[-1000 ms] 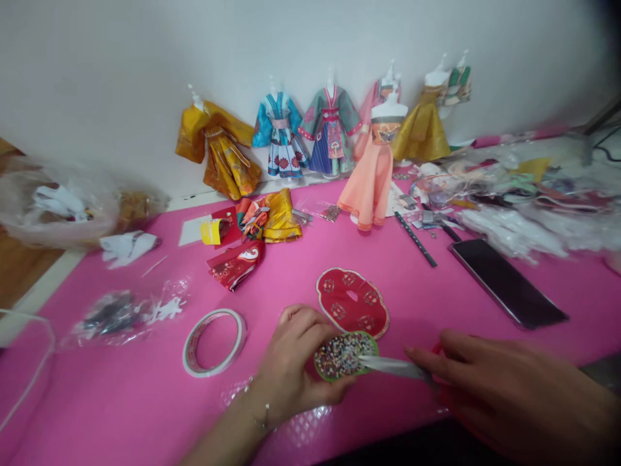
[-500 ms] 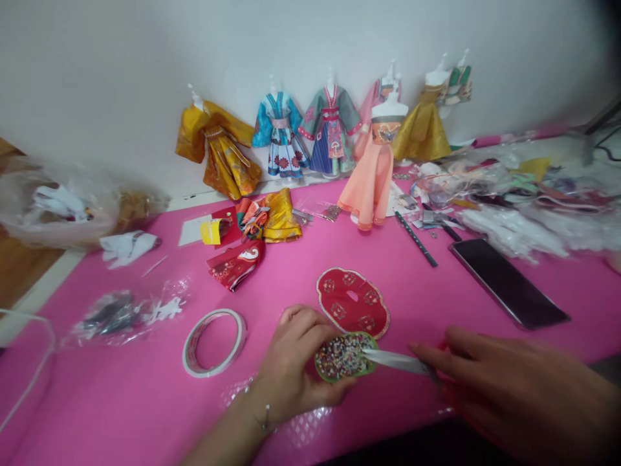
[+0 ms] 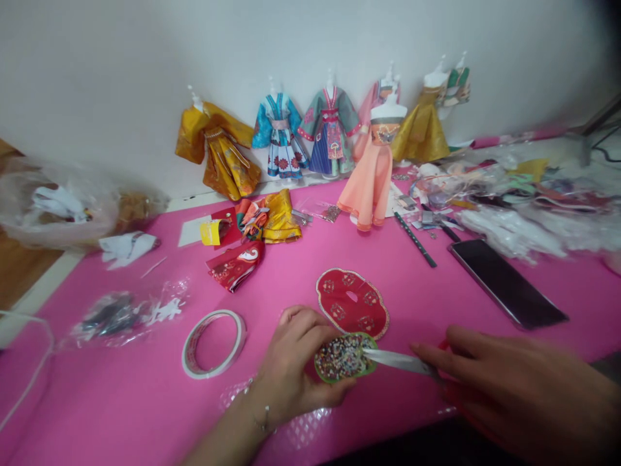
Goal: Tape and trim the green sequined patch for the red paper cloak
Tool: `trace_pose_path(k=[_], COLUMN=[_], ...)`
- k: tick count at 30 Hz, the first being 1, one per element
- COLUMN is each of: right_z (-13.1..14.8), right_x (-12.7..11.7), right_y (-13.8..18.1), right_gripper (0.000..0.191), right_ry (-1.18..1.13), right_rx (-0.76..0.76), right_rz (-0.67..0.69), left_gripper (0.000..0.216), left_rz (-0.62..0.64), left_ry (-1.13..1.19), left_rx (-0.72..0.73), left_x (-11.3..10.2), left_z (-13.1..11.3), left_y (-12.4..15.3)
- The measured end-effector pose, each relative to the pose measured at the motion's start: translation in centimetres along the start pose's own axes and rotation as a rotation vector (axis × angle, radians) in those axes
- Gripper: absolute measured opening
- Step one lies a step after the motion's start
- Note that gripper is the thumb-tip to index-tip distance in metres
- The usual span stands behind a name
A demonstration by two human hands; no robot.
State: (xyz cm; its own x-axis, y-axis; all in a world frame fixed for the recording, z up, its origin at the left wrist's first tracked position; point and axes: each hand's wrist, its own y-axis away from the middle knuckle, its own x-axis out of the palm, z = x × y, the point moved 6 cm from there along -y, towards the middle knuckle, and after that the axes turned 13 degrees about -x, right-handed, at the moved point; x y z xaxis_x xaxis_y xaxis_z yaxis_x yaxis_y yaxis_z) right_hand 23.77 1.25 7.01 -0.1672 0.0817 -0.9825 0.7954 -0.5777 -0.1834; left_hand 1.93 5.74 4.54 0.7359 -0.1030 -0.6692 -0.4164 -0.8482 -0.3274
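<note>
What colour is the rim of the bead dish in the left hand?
Light green; the bead dish's rim shows best in the head view.

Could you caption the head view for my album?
Left hand holds a green-rimmed container of multicoloured beads; right hand holds red-handled metal scissors, tips at the beads.

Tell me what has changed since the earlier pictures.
The right hand has drawn the scissors slightly to the right, the tip still at the beads, whose spread looks a little different. Nothing was taken up or let go. The left hand still holds the bead container; the red cloth piece and tape roll lie as before.
</note>
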Motion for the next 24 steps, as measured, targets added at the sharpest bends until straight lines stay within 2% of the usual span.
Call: trace_pose_path(k=[5,18,24], right_z=[-0.2,-0.2,-0.4], right_x=[0.3,1.2,1.4], right_y=[-0.1,0.8,1.0], right_gripper=[0.039,0.040,0.041], right_ry=[0.006,0.088,0.090], right_rx=[0.024,-0.004,0.030], right_rz=[-0.008,0.078,0.056], left_gripper=[0.039,0.037,0.037], left_rz=[0.009,0.006,-0.003], left_ry=[0.002,0.003,0.007], left_rx=[-0.001,0.008,0.011], left_x=[0.0,0.1,0.0], left_z=[0.1,0.0,0.0], left_y=[0.0,0.1,0.1])
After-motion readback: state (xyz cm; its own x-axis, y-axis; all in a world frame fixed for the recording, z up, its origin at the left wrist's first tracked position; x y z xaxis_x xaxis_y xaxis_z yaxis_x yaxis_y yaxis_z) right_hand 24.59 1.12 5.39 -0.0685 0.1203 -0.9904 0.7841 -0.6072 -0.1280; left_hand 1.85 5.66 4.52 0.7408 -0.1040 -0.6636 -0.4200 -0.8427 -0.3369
